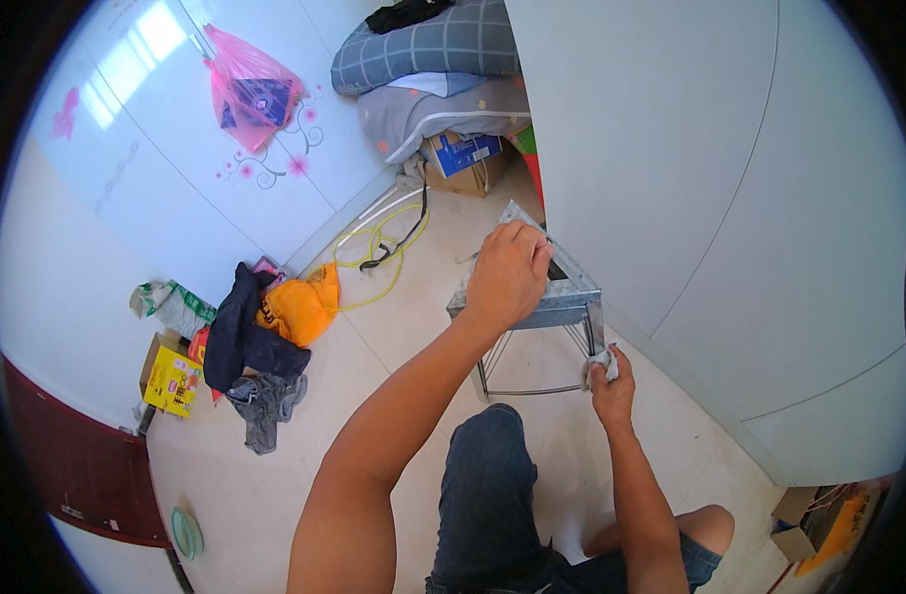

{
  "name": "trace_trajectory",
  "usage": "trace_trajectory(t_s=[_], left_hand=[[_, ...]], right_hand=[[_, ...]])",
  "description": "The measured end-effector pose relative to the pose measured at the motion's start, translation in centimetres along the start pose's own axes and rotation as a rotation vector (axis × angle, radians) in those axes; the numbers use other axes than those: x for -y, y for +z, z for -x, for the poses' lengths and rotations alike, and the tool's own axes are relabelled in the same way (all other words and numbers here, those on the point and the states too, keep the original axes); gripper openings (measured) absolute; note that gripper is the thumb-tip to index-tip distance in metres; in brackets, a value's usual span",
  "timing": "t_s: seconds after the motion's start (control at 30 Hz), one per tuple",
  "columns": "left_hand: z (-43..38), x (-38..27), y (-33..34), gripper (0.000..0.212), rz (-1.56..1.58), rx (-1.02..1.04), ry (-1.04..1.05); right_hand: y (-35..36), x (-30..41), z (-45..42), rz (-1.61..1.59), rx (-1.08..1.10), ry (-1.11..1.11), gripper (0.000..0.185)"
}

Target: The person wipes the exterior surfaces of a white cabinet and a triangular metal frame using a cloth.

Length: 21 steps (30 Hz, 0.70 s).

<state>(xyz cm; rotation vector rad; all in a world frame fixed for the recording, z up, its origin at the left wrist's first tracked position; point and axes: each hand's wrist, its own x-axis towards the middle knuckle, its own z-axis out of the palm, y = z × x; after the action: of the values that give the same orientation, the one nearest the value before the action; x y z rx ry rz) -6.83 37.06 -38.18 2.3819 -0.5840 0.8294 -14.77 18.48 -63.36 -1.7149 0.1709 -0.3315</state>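
Observation:
A grey metal stool frame (536,319) stands on the tiled floor before my knees, with a dark opening in its top and thin metal rods along its sides. My left hand (506,271) is curled over the top of the frame; its fingertips are partly hidden. Low on the right, my right hand (614,386) pinches a crumpled white cloth (603,367) against the frame's near right leg (594,330).
A pale panel (668,185) rises close on the right. Yellow cable (401,278), dark clothing (237,334), an orange bag (300,304) and a yellow box (172,382) lie left. Folded bedding (438,104) tops cardboard boxes (471,174) at the back. An open carton (798,546) sits lower right.

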Motion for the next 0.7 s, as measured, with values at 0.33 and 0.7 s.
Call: trace_trajectory(t_s=[0.33,0.7], left_hand=[[0.4,0.5,-0.9,0.011,-0.028,-0.005,0.001],[0.5,0.5,-0.8,0.011,-0.026,-0.012,-0.003]], right_hand=[[1.8,6.3,1.3,0.067,-0.085,-0.314,0.052],[1.2,7.2,0.8,0.148,0.012,-0.179,0.055]])
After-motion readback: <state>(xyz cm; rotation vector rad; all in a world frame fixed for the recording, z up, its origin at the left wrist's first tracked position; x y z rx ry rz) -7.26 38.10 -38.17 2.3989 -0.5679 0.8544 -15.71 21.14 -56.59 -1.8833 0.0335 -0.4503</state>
